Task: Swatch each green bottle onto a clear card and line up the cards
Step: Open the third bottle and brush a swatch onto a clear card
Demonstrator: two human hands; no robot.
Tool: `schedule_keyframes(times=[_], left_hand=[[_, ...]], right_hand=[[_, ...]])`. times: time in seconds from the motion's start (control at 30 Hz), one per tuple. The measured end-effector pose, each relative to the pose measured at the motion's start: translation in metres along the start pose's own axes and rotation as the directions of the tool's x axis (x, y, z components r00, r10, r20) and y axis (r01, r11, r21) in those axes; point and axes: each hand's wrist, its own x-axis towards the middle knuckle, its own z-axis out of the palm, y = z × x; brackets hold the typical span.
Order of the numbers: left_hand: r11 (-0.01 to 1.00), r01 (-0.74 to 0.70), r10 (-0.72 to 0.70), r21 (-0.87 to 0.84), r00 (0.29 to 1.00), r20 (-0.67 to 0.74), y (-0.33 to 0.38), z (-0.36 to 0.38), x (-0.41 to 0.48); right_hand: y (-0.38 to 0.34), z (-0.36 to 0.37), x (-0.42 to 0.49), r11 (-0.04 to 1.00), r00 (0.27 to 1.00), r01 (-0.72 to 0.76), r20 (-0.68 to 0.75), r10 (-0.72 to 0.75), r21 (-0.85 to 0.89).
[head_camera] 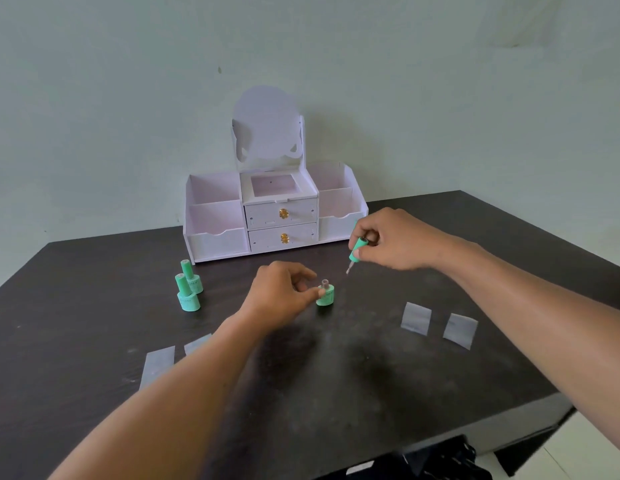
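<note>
Head view. The left hand (284, 296) is steadying the open bottle (325, 295), which is standing upright near the middle of the counter (336, 393). Its thumb and curled fingers (307, 273) are pinching the bottle's left side. The right hand (395, 240) is holding the brush cap (356, 249) above and to the right of the bottle, with its fingers pressed together around the cap. The brush's long axis is tilting, tip down and left toward the open neck but apart from it.

Two clear cards (416, 318) are lying flat to the right of the bottle, nearer the right hand than the left. That hand is likely to be carrying the brush down and rightward to them. Two more cards (158, 365) are lying at the left, partly hidden by the left forearm. Two capped bottles (189, 299) are standing upright, close together, well left of the open one.

The counter is dark and matte. A white drawer organiser (277, 216) is standing at its far edge against a pale wall (128, 98).
</note>
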Motion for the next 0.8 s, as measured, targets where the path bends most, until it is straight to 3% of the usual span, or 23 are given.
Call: schedule_keyframes(times=[0.2,0.5,0.8], left_hand=[[0.992,-0.13,0.129,0.004,0.988,0.087,0.036,0.027,-0.005],[0.93,-0.358,0.33,0.083,0.912,0.243,0.068,0.099,0.0],[0.917,-0.367,0.307,0.157,0.899,0.312,0.062,0.105,0.001]], right_hand=[[0.03,-0.01,-0.029,0.995,0.995,-0.09,-0.027,0.091,0.033],[0.088,-0.008,-0.068,0.965,0.969,-0.242,-0.029,0.246,0.103],[0.099,-0.006,-0.07,0.949,0.96,-0.268,-0.032,0.277,0.167]])
